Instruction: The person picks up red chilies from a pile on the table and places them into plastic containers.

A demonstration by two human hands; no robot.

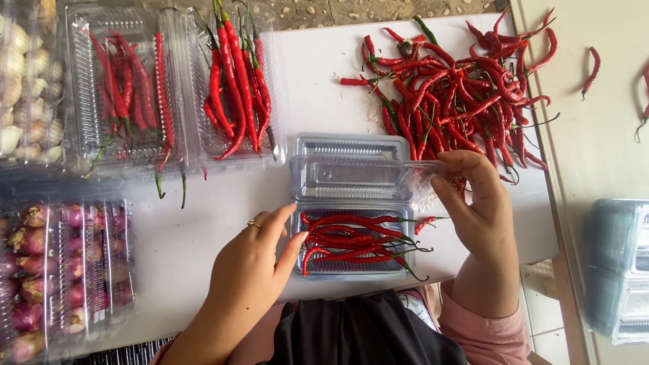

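head view, looking down on a white counter (223, 209). the left hand (253, 260), wearing a ring (253, 224), rested with its fingers loosely spread against the left wall of a clear plastic clamshell box (355, 270) that lay near the counter's front edge; its grip was open, touching the box and closed around nothing. the box held a layer of red chillies (351, 243) lying lengthwise, stems pointing right. the right hand (476, 203) pinched the right edge of the box's hinged lid (358, 179), which stood raised above the tray; its grip was closed on the lid. behind the lid sat another empty clear tray (351, 145). a loose heap of red chillies (460, 88) lay at the counter's far right. two closed clear boxes of chillies (176, 88) stood at the far left, with boxed garlic (27, 81) beside them and boxed shallots (64, 270) nearer the front. stacked empty boxes (618, 270) were at the right margin.
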